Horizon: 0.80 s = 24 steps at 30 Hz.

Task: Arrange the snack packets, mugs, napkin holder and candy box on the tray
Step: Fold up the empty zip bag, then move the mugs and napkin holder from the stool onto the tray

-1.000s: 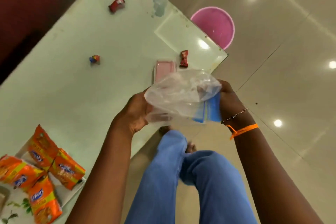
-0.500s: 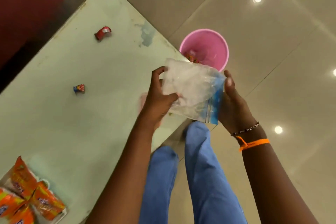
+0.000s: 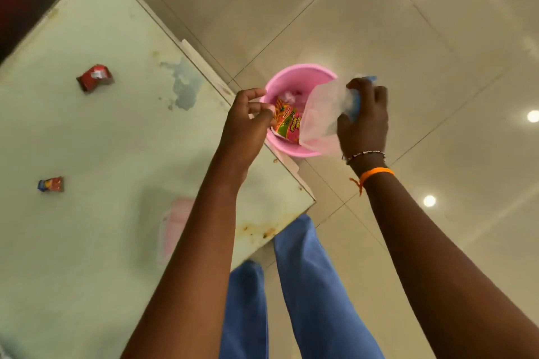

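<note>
Single head-worn view, steeply downward, close over table [image 3: 87,140] corner and floor [image 3: 437,67].

Table [image 3: 87,242] with two candies [image 3: 94,78]

Indoor room, likely home: glossy tiled floor [image 3: 364,38], worn table [image 3: 102,131], pink bin [image 3: 291,151].

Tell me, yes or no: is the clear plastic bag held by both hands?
No. Only the right hand grips the plastic bag above the pink bin; the left hand is off it.
</note>
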Available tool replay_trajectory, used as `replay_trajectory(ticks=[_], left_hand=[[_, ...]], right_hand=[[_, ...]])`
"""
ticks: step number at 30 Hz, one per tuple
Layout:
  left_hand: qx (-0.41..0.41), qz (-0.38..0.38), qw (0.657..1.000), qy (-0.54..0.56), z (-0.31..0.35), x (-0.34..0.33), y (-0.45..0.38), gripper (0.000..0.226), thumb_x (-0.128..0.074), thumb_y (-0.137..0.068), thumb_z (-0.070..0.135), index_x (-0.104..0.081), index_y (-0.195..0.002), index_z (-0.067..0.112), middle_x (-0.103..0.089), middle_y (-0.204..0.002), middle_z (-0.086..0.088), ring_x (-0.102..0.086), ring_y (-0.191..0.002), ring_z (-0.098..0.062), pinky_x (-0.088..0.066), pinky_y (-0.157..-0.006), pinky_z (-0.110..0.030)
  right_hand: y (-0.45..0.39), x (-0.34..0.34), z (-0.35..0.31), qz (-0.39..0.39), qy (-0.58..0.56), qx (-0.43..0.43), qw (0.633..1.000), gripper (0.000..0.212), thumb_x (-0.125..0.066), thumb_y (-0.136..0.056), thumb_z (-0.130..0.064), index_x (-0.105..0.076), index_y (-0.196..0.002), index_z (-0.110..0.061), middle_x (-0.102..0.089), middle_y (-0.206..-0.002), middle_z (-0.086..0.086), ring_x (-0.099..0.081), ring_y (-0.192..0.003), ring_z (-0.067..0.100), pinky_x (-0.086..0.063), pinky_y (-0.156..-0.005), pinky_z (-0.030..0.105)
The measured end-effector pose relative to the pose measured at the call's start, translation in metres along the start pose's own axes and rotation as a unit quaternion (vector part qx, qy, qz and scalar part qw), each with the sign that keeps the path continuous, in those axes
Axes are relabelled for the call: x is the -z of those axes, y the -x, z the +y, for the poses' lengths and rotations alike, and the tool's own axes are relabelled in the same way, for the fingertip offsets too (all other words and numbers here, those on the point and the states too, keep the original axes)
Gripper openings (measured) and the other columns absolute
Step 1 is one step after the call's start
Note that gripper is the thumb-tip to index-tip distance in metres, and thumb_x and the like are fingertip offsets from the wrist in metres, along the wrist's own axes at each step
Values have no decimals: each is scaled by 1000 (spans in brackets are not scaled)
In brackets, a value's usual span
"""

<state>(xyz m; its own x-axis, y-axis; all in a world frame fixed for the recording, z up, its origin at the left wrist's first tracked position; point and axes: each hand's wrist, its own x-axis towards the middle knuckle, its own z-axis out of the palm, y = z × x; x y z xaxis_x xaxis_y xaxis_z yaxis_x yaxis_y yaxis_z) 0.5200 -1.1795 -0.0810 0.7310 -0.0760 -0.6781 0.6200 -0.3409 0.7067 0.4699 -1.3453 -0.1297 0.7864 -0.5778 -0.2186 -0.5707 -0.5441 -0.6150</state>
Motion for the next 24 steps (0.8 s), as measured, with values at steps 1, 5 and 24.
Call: replay_trajectory(ticks=[1,5,24], left_hand=[[0,0,1000,-2,1,-2,-6,23,-51,-89,12,-52,-108,26,-62,-100,5,-65,-86,-11,-53,-80,-28],[15,-14,999,37,0,-4,-16,20,-46,-91,12,-56,-101,27,-64,-109,-2,-66,-92,-14,-53,-73,-21],[-24,103,978,182,-34,86,120,23,-44,-93,9,-59,-106,20,-64,-102,-1,-65,-84,-9,-50,-86,-29]], right_hand=[[-8,-12,2,-19,20,6,1000,51,-48,-67,5,-52,-115,-12,-46,-119,18,-55,-89,34,-33,-61,24],[-29,-61,22,-157,95,15,983,64,-58,-77,-5,-35,-135,-18,-28,-144,20,-43,-124,38,-46,-88,41],[137,-13,-134,-217,-147,94,960,17,-51,-86,-3,-66,-93,-5,-65,-93,2,-58,-79,16,-47,-74,26]])
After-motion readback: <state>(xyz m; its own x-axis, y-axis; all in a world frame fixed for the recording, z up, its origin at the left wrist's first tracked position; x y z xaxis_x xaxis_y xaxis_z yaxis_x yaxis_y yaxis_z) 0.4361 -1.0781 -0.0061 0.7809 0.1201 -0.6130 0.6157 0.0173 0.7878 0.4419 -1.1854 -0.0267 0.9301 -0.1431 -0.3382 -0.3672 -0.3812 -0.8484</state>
